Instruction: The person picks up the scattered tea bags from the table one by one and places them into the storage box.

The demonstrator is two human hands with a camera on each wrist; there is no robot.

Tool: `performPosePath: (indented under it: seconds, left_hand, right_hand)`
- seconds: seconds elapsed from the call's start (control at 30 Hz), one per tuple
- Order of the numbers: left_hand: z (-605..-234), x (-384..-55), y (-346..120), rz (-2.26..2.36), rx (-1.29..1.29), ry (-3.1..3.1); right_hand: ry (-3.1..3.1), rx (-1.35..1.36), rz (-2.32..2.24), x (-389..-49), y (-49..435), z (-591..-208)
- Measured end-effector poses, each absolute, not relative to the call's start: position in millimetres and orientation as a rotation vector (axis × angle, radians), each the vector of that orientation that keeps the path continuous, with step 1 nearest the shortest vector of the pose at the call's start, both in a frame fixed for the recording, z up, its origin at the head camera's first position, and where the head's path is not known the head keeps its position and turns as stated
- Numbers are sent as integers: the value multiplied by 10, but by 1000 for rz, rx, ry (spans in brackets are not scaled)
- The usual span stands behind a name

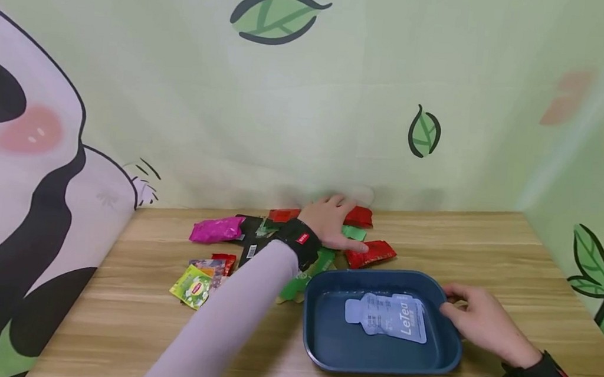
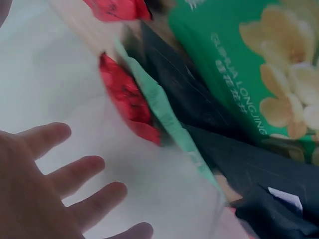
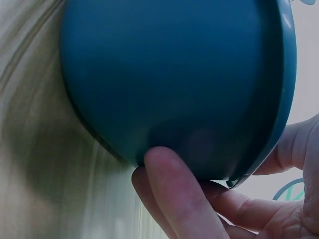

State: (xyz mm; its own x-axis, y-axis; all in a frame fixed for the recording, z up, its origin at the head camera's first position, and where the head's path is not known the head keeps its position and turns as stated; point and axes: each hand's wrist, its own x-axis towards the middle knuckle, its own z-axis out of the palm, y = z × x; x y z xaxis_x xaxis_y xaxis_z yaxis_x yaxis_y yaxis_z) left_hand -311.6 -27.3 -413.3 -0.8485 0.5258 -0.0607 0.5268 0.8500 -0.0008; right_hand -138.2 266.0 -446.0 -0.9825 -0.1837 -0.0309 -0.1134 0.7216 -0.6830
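Note:
My left hand (image 1: 328, 220) reaches over a heap of packets at the back of the table, fingers spread and nothing held. In the left wrist view, a red sachet (image 2: 128, 97), a mint-green packet (image 2: 162, 107) and a green box with yellow flowers (image 2: 234, 64) lie beside its fingers. Another red sachet (image 1: 374, 253) lies just below the left thumb. At the right end of a dark blue tray (image 1: 315, 355), my right hand (image 1: 485, 324) grips the rim, with fingertips against the outer wall (image 3: 174, 89). A pale blue LeTea pouch (image 1: 390, 317) lies flat inside the tray.
To the left are a magenta packet (image 1: 217, 230), black packets (image 1: 250, 249) and a yellow-green tea sachet (image 1: 192, 286). A printed cloth wall (image 1: 339, 126) rises right behind the table (image 1: 127, 317).

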Motion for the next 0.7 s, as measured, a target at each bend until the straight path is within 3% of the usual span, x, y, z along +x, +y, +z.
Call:
performPosePath:
  seconds: [0.7]
  left_hand:
    - [-4559, -3617, -86, -109, 933, 2881]
  right_hand:
    - [2862, -292, -1109, -1391, 2653, -4443]
